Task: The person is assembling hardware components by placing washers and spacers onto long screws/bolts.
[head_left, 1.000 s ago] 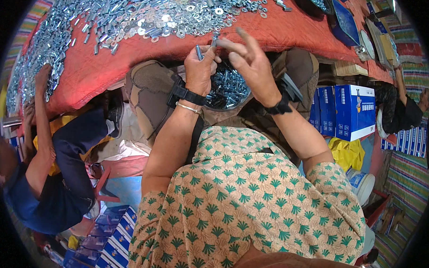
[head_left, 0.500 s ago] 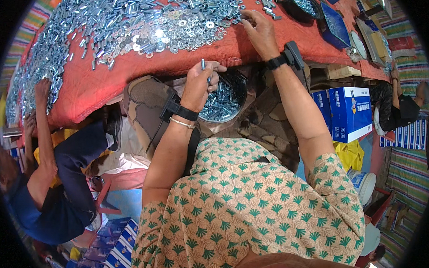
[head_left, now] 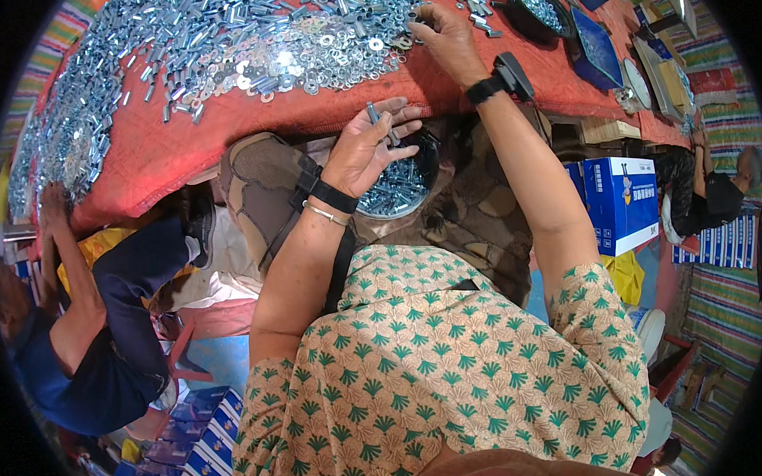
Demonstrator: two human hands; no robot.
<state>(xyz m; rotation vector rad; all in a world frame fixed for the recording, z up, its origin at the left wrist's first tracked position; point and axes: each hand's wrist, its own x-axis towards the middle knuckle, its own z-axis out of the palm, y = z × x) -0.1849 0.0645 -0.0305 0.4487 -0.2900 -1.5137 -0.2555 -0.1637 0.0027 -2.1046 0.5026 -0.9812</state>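
Note:
My left hand (head_left: 365, 151) is held palm up over a round tub (head_left: 396, 207) of bluish metal bolts between my knees. A small silvery bolt (head_left: 373, 114) lies between its thumb and fingers, sticking up past them; the other fingers are spread. My right hand (head_left: 448, 41) reaches to the right end of a heap of small metal sleeves (head_left: 238, 15) on the red-covered table. Its thumb and forefinger are bent together against the heap; whatever lies between their tips is too small to make out. Flat metal washers (head_left: 320, 60) lie along the heap's near side.
A black bowl (head_left: 536, 15) of metal parts and a blue tray (head_left: 596, 48) stand on the table's right. Blue-and-white boxes (head_left: 621, 200) are stacked at my right. At the left, a co-worker (head_left: 75, 345) handles the heap; another person (head_left: 722, 195) sits far right.
My left hand has turned its palm up and spread its fingers, with the bolt still in it. My right hand has shifted slightly left and farther. The left co-worker's hand has moved nearer.

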